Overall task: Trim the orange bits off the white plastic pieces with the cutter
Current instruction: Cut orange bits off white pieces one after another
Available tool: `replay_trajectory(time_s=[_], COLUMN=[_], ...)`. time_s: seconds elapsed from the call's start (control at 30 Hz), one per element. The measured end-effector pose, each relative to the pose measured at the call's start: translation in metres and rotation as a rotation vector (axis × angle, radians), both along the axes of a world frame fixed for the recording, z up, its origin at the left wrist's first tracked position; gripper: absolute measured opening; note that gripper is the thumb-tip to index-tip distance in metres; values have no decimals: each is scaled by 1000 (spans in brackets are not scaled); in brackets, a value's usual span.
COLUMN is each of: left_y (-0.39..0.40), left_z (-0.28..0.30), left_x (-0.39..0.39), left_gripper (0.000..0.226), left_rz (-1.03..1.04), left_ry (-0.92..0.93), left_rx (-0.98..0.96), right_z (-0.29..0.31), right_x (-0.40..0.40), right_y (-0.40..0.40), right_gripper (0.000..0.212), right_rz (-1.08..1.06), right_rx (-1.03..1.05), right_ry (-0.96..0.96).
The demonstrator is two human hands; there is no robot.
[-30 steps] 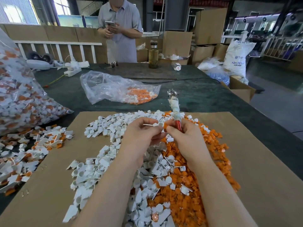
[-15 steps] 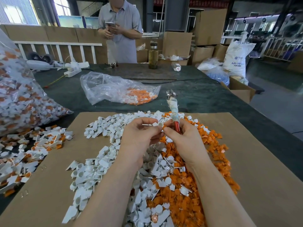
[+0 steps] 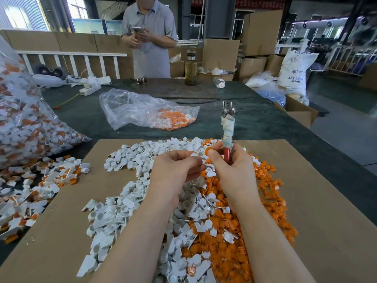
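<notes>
- Hands have risen slightly since a second ago: left hand pinches a white piece.
- Right hand grips the cutter (blades up), thumb on an orange bit, probably coming off.

Hands over plastic pieces

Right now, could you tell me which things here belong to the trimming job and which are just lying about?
In the job:
left hand
white piece
right hand
cutter
trimmed white pile
orange offcuts

Lying about:
glass bottle
power strip
ABS resin sack
</notes>
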State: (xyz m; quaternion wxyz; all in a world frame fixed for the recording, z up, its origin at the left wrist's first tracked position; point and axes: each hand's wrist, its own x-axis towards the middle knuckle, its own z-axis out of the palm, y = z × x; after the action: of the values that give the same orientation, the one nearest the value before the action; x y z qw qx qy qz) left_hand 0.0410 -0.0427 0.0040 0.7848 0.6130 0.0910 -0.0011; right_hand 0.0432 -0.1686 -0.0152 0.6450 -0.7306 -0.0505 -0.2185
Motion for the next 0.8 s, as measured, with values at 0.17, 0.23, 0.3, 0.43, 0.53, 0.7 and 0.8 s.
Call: replay_trajectory(time_s=[0.17,0.23,0.3,0.43,0.53,0.7,0.8], left_y=[-2,-3,-3,-3,-4,-5,-6], left_z=[2,3,4,5,5,6,7], left_x=[-4,-5,-5,-5,-6,-8,-8], left_gripper=[17,16,15,17,20,15,12], left_rz=[-20,-25,-23,-28,-15,19,29], left_ry=[-4,-7,-11,-39,-73,-127,-152], left_rx=[-14,-16,-25,-57,-57,-50,-28], right_z=[1,1,0,-2,-4,-4,-4], right_x=[-1,-1,-1,2,2,0,-2], right_y=[2,3,4,3,4,8,12], right_gripper=[7,9,10,6,2,6,7], right_rz=[28,23,-1,-84,-143,-191,-204], right_rx=[30,12,-31,-115,-165,-176,-145], right_ry=[-27,-44,-57,-61,-92,-122,-128])
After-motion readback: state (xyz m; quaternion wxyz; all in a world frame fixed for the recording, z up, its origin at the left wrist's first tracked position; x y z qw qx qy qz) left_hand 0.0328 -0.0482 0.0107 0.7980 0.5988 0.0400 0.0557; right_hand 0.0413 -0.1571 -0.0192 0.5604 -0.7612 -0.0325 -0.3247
